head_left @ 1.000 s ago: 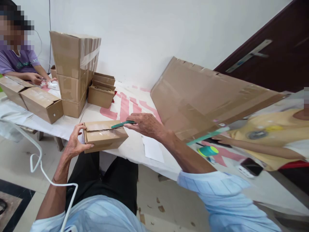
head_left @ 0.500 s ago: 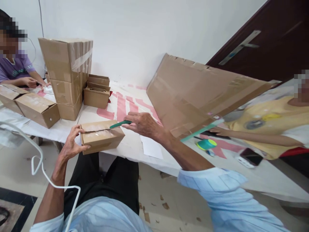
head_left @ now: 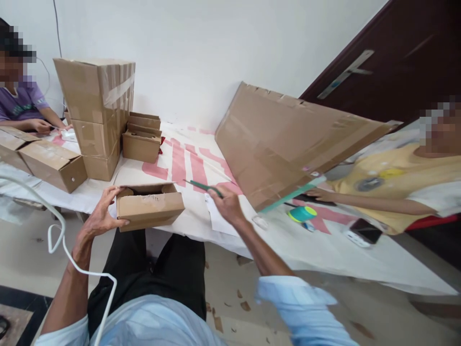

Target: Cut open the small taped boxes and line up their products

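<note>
My left hand (head_left: 103, 214) grips the left end of a small cardboard box (head_left: 151, 209), with fingers at its upper edge and thumb on the near side. The box rests at the table's front edge, tilted a little. Its top now stands partly open, and a dark gap shows behind the near flap; what lies inside is hidden. To the right of the box, my right hand (head_left: 226, 204) is closed around a green-handled knife (head_left: 205, 186). The knife's thin tip points left, above the table and apart from the box.
Stacked taped boxes (head_left: 95, 115) and a small open box (head_left: 142, 144) stand at the back left. A large cardboard sheet (head_left: 288, 139) leans at the right. Near a co-worker's hand (head_left: 320, 194) are a teal tape roll (head_left: 302, 213) and a phone (head_left: 364, 232). White paper (head_left: 219, 218) lies nearby.
The knife, earlier on the seam of the closed box, has moved right and away with my right hand. The box top has come open. My left hand keeps its hold.
</note>
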`<state>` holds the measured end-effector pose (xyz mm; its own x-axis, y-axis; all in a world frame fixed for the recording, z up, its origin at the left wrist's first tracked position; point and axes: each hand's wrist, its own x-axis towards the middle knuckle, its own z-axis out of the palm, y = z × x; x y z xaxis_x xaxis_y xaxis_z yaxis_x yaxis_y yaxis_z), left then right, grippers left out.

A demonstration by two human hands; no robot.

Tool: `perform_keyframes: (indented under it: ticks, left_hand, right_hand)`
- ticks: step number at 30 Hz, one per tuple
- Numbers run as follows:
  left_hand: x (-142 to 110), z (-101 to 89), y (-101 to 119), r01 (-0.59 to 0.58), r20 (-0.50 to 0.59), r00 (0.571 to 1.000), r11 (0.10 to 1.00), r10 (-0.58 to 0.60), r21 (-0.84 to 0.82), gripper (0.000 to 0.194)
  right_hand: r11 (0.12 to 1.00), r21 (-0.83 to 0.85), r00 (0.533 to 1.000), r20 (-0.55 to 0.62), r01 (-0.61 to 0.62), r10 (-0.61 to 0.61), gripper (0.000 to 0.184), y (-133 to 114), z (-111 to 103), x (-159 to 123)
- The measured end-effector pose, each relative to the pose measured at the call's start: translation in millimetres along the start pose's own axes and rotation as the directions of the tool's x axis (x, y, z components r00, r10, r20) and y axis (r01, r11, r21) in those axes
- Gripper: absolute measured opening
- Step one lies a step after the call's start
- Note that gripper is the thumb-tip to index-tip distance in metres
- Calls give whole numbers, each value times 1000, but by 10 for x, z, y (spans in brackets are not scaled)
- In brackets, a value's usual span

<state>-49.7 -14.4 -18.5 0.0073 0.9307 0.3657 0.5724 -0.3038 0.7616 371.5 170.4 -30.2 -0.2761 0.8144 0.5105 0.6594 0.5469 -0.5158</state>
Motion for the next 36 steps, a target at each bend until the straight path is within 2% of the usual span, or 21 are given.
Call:
perform_keyframes:
  ticks: [4, 6, 7, 9, 11, 13, 16, 18, 21, 25, 28, 30, 31, 34, 36]
  left_hand:
    - [59, -54, 39, 23, 46, 999, 1000, -24, 4, 111]
    - [83, -76, 52, 32, 66, 997, 999, -33, 8, 115]
    - [92, -84, 55, 37, 73, 997, 999, -37, 10, 116]
    - [106, -92, 53, 45, 77, 996, 999, -46, 12, 119]
    - [115, -90, 41, 50, 70, 996, 999, -51, 6, 120]
    - [116, -83, 18, 56, 56, 997, 998, -55, -9, 120]
    - [103, -71, -25, 64, 39, 997, 997, -62, -43, 122]
    - [88, -65, -49, 66, 36, 997, 996, -64, -61, 123]
    - [79, -48, -68, 60, 32, 998, 996, -58, -65, 120]
    - [92, -5, -68, 45, 6, 999, 997, -45, -62, 116]
    - [87, 22, -61, 29, -4, 1000, 998, -29, -57, 116]
    - [75, 27, -53, 25, -8, 1000, 998, -26, -56, 115]
    - [70, 25, -49, 28, -9, 1000, 998, -28, -60, 115]
    - [61, 16, -43, 46, -11, 999, 996, -47, -82, 116]
    - [59, 15, -46, 59, -8, 998, 994, -60, -91, 117]
  right_hand:
    - [993, -12, 993, 24, -113, 114, 54, 114, 756, -527]
    - [995, 5, 995, 40, -95, 94, 53, 66, 959, -634]
    - [997, 31, 997, 30, -71, 70, 52, 15, 990, -626]
    - [995, 102, 999, -31, -6, 9, 49, -141, 932, -497]
    - [983, 159, 993, -96, 86, -71, 45, -364, 781, -281]
    - [956, 196, 976, -37, 218, -215, 38, -630, 615, -72]
    - [909, 191, 916, 90, 370, -392, 25, -1009, 422, 65]
    - [888, 154, 893, 60, 433, -446, 20, -1187, 326, -1]
    - [838, 110, 845, -31, 534, -534, 15, -1312, 218, -261]
    - [754, 74, 755, 23, 652, -655, 12, -1332, 206, -600]
    - [774, 76, 773, 54, 628, -632, 20, -1364, 290, -623]
    - [797, 105, 790, 105, 595, -603, 27, -1429, 351, -498]
    - [797, 123, 783, 145, 592, -604, 28, -1474, 374, -403]
    - [767, 167, 700, 324, 619, -636, 27, -1637, 395, -75]
    - [777, 99, 641, 506, 622, -577, 28, -1742, 362, 109]
